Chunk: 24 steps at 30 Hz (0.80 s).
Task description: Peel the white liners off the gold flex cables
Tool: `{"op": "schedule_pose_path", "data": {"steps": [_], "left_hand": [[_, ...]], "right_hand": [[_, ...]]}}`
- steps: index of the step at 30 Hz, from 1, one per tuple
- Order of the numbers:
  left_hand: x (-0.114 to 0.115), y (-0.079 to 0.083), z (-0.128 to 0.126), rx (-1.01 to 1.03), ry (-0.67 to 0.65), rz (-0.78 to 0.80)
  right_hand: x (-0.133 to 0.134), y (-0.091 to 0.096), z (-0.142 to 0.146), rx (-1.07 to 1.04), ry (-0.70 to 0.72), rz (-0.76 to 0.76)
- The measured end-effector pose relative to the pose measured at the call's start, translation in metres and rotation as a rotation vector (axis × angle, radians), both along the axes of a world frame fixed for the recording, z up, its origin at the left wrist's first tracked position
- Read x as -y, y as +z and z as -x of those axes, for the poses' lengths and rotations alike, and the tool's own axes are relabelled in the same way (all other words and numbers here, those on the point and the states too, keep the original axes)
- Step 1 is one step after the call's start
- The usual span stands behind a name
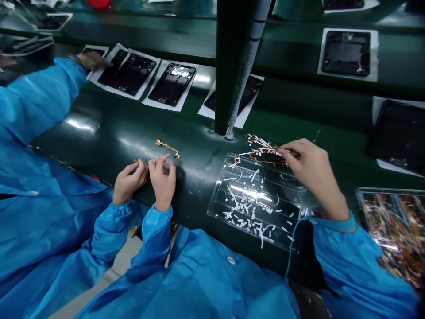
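My right hand (310, 170) reaches over a clear plastic tray (255, 204) littered with white paper strips. Its fingertips pinch an orange flex cable (262, 155) in a small pile at the tray's far edge. My left hand (162, 179) rests knuckles-up on the green belt (109, 133), fingers curled together; what they hold is hidden. It touches a co-worker's hand (129, 181), also curled, with a bit of orange showing by it. A single orange flex cable (168, 147) lies just beyond both hands.
The co-worker in a blue coat sits at my left, their other hand (91, 60) on black device frames (172, 83) laid on white sheets along the belt. A dark post (229, 66) rises mid-belt. A second tray of flex cables (395, 226) lies at right.
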<state>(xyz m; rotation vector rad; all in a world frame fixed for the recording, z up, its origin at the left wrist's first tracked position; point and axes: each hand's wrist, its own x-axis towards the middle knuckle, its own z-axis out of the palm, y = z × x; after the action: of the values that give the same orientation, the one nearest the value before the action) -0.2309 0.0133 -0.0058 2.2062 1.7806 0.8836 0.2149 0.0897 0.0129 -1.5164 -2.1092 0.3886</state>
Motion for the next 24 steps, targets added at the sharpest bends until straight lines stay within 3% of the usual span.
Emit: {"op": "schedule_pose_path", "data": {"steps": [2,3,5,7,10,13,18,24], "left_hand": [[0.001,-0.006,-0.049,0.126,0.081,0.006],[0.002,-0.006,-0.076,0.350,0.170,0.031],[0.003,-0.001,-0.128,0.433,0.081,0.107],[0.004,0.008,-0.171,0.605,-0.099,0.234],[0.006,0.021,-0.211,0.860,-0.327,0.391],[0.006,0.025,-0.225,0.845,-0.362,0.343],[0.007,0.022,-0.226,0.719,-0.417,0.288],[0.019,0.021,-0.234,0.638,-0.228,0.051]], "right_hand": [[0.015,0.018,0.000,-0.049,-0.032,0.000],[0.025,0.027,0.001,-0.075,-0.052,-0.004],[0.045,0.041,0.007,-0.130,-0.085,-0.009],[0.066,0.047,0.014,-0.210,-0.101,0.013],[0.092,0.045,0.024,-0.342,-0.053,0.113],[0.108,0.038,0.029,-0.433,-0.069,0.183],[0.117,0.026,0.030,-0.447,-0.120,0.206],[0.119,0.018,0.033,-0.573,-0.193,0.197]]}}
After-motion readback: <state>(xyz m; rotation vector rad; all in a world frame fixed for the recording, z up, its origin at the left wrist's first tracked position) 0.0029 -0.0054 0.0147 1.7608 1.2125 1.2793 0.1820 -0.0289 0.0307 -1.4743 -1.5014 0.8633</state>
